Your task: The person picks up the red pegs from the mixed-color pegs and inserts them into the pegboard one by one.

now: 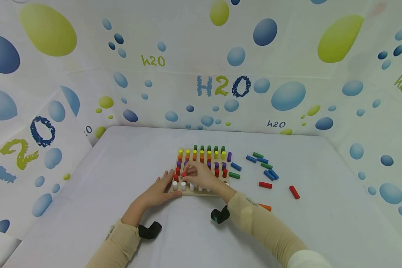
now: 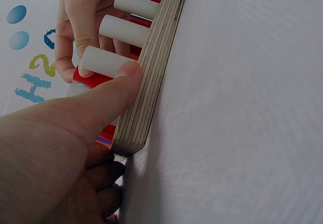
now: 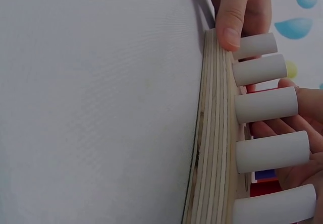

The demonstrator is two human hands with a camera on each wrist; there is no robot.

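Observation:
A wooden pegboard (image 1: 194, 194) carries rows of white, red, purple, orange, yellow and green pegs. My left hand (image 1: 155, 193) grips its near left corner. The left thumb lies on the front edge beside a white peg (image 2: 108, 61), and the other fingers are at the left side. Over the second row from the front, my right hand (image 1: 202, 175) pinches a red peg (image 1: 184, 174) between thumb and fingers. That peg also shows behind the white pegs in the left wrist view. The right hand hides part of the middle rows.
Right of the board lie loose pegs: a purple peg (image 1: 229, 157), several blue pegs (image 1: 236, 166), green pegs (image 1: 234, 175), red pegs (image 1: 265, 185) and an orange peg (image 1: 265, 207) partly behind the right sleeve. A white cloth (image 1: 187, 238) covers the table; a printed backdrop stands behind.

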